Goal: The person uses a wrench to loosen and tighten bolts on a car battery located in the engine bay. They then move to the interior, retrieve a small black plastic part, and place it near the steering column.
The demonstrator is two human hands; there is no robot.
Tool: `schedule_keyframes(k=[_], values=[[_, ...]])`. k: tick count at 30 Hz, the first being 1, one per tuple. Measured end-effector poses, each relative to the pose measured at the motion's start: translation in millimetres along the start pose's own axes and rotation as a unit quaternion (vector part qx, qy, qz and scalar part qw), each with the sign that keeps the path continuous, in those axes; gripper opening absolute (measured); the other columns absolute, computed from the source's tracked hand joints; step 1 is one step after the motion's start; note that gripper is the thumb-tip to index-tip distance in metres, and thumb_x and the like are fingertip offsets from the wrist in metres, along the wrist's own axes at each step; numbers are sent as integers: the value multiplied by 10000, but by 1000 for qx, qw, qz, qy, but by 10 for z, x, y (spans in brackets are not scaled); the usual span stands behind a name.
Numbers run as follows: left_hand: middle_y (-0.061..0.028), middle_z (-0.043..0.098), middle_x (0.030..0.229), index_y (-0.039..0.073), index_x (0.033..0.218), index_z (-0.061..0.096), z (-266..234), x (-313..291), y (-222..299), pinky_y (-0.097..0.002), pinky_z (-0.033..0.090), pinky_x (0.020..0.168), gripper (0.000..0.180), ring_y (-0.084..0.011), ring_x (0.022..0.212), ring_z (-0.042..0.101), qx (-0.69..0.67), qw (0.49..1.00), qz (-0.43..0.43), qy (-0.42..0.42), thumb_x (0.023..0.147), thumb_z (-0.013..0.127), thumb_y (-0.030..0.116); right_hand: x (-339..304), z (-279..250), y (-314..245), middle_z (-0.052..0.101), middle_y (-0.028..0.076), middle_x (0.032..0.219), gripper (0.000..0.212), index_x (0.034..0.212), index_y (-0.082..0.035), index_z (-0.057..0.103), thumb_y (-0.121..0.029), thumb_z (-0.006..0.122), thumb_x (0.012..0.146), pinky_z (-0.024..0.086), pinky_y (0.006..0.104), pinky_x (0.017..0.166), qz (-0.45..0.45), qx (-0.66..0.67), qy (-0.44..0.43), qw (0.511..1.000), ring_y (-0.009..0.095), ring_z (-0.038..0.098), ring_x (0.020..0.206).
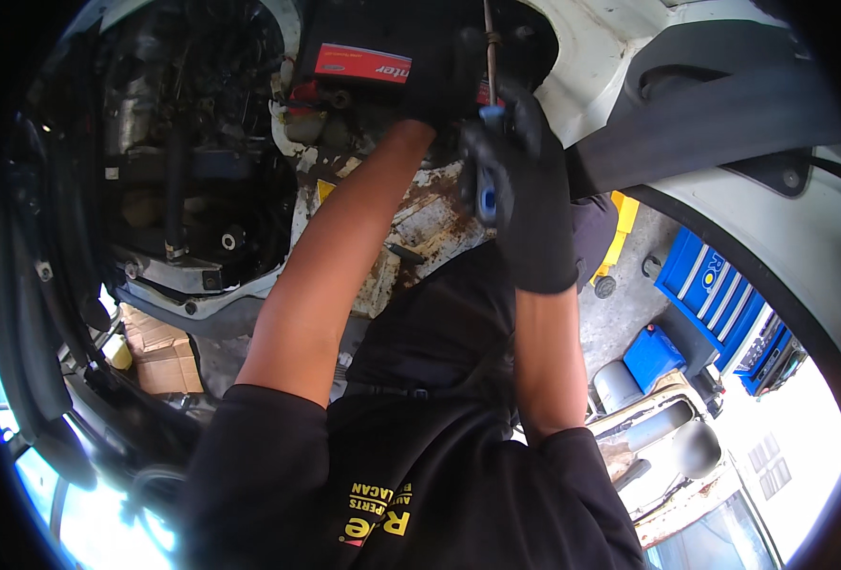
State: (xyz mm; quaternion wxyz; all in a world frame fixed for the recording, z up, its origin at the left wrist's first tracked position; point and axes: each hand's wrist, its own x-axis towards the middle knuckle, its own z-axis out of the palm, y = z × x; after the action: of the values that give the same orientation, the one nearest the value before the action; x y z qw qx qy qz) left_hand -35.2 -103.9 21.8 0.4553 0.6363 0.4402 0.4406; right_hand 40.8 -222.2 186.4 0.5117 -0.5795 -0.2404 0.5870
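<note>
My right hand (527,185), in a black glove, is closed around a screwdriver (491,112) with a blue handle. Its long, rusty-looking shaft points away from me, over the right part of a black car battery (363,90) that carries a red label. My left hand (439,84), gloved in black too, reaches across the battery beside the screwdriver shaft. Its fingers blend into the dark battery, so I cannot tell what they touch. The screwdriver's tip lies at the top edge of the view.
An open engine bay (188,142) is on the left. Below the battery lies a rusty, stained metal floor panel (430,223). A black seat belt strap (705,133) crosses at right. Farther right stand a blue tool cabinet (715,285) and a blue box (653,356). Cardboard (162,351) lies lower left.
</note>
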Motion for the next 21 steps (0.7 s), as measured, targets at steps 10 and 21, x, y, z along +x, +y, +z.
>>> schedule_keyframes(k=[10,21], values=[[-221,713,939,51,1121,698,60,5,-165,-443,534,786,406,-386,901,698,-7,1000,-15,-10,1058,483,389,84,-24,50,578,37,775,370,1312,-35,536,-34,596,947,426,261,494,-39,-68,-11,997,97,537,548],[-109,719,864,27,1084,711,87,3,-118,-372,522,717,405,-187,806,687,39,998,42,2,1099,456,340,-247,105,-16,541,19,742,486,1418,-8,446,-29,584,953,403,267,463,2,-2,27,1000,76,485,520]])
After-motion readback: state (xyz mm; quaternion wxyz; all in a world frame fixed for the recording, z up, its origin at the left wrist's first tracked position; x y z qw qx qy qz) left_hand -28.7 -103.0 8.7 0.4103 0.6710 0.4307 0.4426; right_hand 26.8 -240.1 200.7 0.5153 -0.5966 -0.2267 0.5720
